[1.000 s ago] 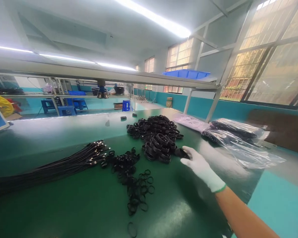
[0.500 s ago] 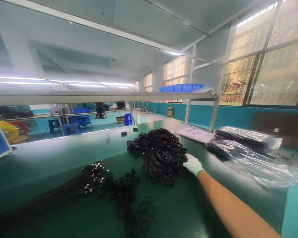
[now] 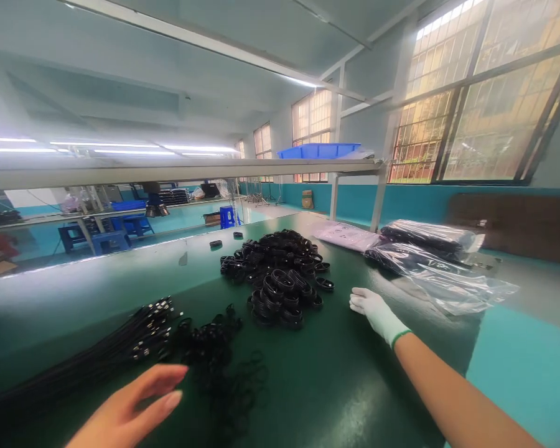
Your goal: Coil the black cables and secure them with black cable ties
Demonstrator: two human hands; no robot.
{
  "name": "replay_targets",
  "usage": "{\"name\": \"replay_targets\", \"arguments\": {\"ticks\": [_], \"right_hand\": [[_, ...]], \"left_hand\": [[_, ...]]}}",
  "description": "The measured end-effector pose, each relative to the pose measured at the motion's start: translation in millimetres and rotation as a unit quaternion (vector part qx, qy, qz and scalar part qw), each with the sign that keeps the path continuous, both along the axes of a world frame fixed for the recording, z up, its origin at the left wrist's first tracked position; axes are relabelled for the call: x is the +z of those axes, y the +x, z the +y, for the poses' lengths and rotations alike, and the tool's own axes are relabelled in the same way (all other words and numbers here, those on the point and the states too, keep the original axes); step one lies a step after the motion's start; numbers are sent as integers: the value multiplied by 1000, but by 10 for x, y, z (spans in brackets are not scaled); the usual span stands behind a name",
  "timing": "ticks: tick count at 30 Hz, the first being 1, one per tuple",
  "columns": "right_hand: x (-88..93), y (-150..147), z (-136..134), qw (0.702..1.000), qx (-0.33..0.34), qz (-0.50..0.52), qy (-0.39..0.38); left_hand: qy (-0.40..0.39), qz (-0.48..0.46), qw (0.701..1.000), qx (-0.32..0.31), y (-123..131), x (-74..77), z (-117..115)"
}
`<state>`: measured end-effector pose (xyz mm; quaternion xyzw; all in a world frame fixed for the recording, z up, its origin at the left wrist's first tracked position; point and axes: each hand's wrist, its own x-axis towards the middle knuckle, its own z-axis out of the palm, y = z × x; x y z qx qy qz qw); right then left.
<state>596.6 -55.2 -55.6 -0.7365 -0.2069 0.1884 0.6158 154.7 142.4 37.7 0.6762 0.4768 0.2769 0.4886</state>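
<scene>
Coiled cables (image 3: 280, 280) heaped mid-bench on the green mat (image 3: 345, 398), so starting there. Seeing the gloved right hand (image 3: 376, 311) lying flat on the mat just beside the heap's near right edge, fingers spread loose, gripping nothing at all. No longer pinching the small black coil from a second ago, and no longer reaching into the pile like half a second back, just pulling away empty. Guessing at that coil now sitting with the rest, maybe the lone coil (image 3: 324, 284) lying at the heap's right fringe, but not swearing to it. Also noticing the bare left hand (image 3: 130, 410) coming into view at the bottom edge, not showing in the earlier looks, hovering with palm down and fingers relaxed, holding nothing. Floating near the tangle of loose black bands (image 3: 224, 367) and the plug ends of the straight cable bundle (image 3: 121, 348), not touching either as far as can be told. Reading all that as one coil dropped off and both hands going free. Elsewhere: spotting clear plastic bags (image 3: 429, 261) stuffed with more black cable off to the right, well apart from the heap, a stray coil (image 3: 215, 243) lying on the far side, and a blue bin (image 3: 317, 150) sitting up on the shelf
</scene>
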Motion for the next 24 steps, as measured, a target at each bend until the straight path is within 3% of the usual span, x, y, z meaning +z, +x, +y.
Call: {"name": "replay_targets", "arguments": {"ticks": [1,3,6,9,13,19,24], "right_hand": [[-11,-23,-1,1000,6,15,13],[-23,-40,-5,999,13,38,31],[-34,-13,-12,998,15,60,33],[-43,12,-13,998,11,65,13],[10,-55,19,997,28,63,-38],[350,-223,289,983,104,80,-131],[631,-276,636,965,146,85,-199]], "left_hand": [[-10,3,998,-64,184,46,-50],[-45,-2,992,-121,596,144,-127],[-101,-2,986,-135,1183,250,-126],[-100,4,991,-93,1593,245,-5],[-78,44,996,-15,1870,138,143],[-137,82,983,94,2180,65,74],[-201,109,961,153,2424,147,25]]}}
